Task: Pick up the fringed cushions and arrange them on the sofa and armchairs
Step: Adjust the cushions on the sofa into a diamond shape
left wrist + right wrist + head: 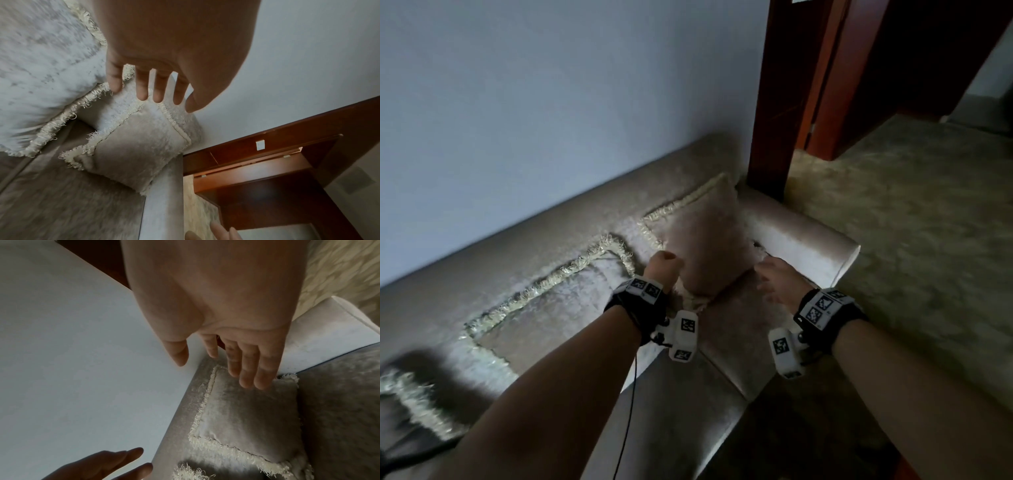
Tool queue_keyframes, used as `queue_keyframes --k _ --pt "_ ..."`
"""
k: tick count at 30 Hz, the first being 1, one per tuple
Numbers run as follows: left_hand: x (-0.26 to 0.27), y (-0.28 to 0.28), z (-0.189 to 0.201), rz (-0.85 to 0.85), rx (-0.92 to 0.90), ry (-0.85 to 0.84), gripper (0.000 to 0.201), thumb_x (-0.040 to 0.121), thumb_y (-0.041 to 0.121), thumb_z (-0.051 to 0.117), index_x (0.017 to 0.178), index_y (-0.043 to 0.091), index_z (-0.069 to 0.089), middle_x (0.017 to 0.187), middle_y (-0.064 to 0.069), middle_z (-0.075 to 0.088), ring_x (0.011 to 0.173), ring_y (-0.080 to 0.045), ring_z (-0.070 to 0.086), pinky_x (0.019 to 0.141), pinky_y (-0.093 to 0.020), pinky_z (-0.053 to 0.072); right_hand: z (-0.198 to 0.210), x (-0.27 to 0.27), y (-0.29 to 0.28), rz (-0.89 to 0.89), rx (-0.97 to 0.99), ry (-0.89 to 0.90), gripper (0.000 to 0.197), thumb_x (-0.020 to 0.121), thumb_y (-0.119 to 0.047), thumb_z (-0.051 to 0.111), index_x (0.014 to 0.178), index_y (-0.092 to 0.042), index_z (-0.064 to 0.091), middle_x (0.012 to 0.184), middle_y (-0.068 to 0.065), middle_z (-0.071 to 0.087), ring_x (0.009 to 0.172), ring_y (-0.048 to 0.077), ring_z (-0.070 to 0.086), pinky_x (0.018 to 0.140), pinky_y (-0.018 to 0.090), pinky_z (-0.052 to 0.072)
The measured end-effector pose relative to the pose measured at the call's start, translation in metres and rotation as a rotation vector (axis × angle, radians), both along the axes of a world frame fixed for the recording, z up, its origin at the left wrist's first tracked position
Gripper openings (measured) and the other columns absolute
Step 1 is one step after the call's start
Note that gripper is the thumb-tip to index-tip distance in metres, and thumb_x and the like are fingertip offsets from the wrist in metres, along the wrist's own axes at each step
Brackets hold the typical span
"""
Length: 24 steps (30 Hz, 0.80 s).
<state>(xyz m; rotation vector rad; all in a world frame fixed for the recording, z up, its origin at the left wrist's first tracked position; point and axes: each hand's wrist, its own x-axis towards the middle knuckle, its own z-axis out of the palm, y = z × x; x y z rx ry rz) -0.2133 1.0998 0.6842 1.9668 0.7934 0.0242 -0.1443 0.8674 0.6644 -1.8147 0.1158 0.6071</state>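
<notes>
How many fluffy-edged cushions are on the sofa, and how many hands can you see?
Fringed cushions: 3: corner cushion, middle cushion, edge cushion, which the picture cuts off.
Hands: 2: left hand, right hand.
Total: 5.

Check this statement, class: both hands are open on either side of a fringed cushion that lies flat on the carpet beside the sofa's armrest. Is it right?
Not quite. The fringed cushion is not on the carpet: the head view shows it propped on the sofa seat, in the corner by the armrest. The rest holds: the left hand and right hand are open on either side.
</notes>
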Motion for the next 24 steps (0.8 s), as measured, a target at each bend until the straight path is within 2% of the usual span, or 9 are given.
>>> queue_keyframes --k 5,7,9,11,14,16,19,22,24 --pt "0.054 -0.022 -0.002 0.092 0.046 0.049 0.039 0.09 0.017 0.061 0.126 0.004 0.06 0.1 -0.008 0.064 0.085 -0.016 0.053 0.067 -0.022 0.035 -0.007 0.078 -0.021 0.095 0.001 0.025 0.052 0.098 -0.032 0.054 0.146 -0.019 0.038 0.122 0.005 0.054 0.099 0.023 0.059 0.078 0.037 0.049" --pt "0.072 -0.025 -0.007 0.137 0.039 0.057 0.04 0.09 0.017 0.06 0.128 0.005 0.058 0.098 -0.006 0.062 0.084 -0.016 0.052 0.072 -0.023 0.035 -0.014 0.104 -0.018 0.118 0.003 0.049 0.051 0.099 -0.03 0.053 0.146 -0.018 0.038 0.122 0.005 0.053 0.1 0.024 0.058 0.082 0.039 0.048" --pt "0.089 -0.025 -0.017 0.176 0.029 0.07 0.041 0.09 0.016 0.061 0.129 0.005 0.057 0.09 -0.001 0.059 0.077 -0.014 0.053 0.071 -0.024 0.037 -0.025 0.126 -0.013 0.139 -0.006 0.088 0.052 0.099 -0.03 0.053 0.146 -0.019 0.037 0.121 0.006 0.052 0.099 0.024 0.057 0.08 0.039 0.048" --pt "0.103 -0.023 -0.027 0.184 0.03 0.088 0.041 0.09 0.016 0.061 0.129 0.005 0.057 0.094 -0.004 0.064 0.073 -0.011 0.052 0.068 -0.023 0.037 -0.038 0.143 -0.006 0.16 -0.015 0.122 0.052 0.098 -0.03 0.053 0.147 -0.019 0.037 0.12 0.007 0.053 0.095 0.023 0.057 0.075 0.036 0.048" --pt "0.137 -0.01 -0.046 0.196 0.035 0.126 0.042 0.088 0.016 0.061 0.129 0.006 0.058 0.12 -0.012 0.066 0.094 -0.02 0.057 0.078 -0.024 0.037 -0.057 0.18 0.007 0.178 -0.036 0.161 0.052 0.099 -0.03 0.053 0.147 -0.019 0.036 0.119 0.008 0.052 0.098 0.026 0.057 0.079 0.038 0.046" --pt "0.161 0.0 -0.06 0.223 0.019 0.131 0.042 0.086 0.017 0.062 0.127 0.006 0.059 0.124 -0.013 0.064 0.108 -0.026 0.059 0.085 -0.027 0.041 -0.069 0.206 0.013 0.178 -0.045 0.183 0.053 0.099 -0.029 0.052 0.148 -0.019 0.035 0.119 0.009 0.052 0.1 0.027 0.057 0.083 0.04 0.046" --pt "0.2 0.01 -0.08 0.233 -0.03 0.162 0.042 0.086 0.017 0.062 0.126 0.007 0.059 0.124 -0.013 0.064 0.111 -0.029 0.06 0.093 -0.032 0.047 -0.083 0.242 0.016 0.162 -0.069 0.215 0.053 0.099 -0.029 0.052 0.148 -0.019 0.035 0.119 0.009 0.051 0.101 0.028 0.057 0.084 0.041 0.047" --pt "0.237 0.013 -0.096 0.196 -0.03 0.198 0.042 0.088 0.019 0.061 0.128 0.008 0.058 0.128 -0.012 0.061 0.114 -0.027 0.059 0.086 -0.028 0.043 -0.099 0.277 0.013 0.143 -0.09 0.248 0.052 0.099 -0.028 0.052 0.147 -0.018 0.036 0.119 0.01 0.051 0.094 0.025 0.057 0.081 0.039 0.047" --pt "0.257 0.015 -0.101 0.188 -0.033 0.202 0.041 0.088 0.019 0.061 0.128 0.008 0.058 0.128 -0.012 0.061 0.112 -0.027 0.059 0.083 -0.027 0.041 -0.111 0.298 0.012 0.132 -0.1 0.264 0.052 0.099 -0.029 0.053 0.147 -0.018 0.037 0.116 0.009 0.052 0.086 0.021 0.056 0.072 0.036 0.048"
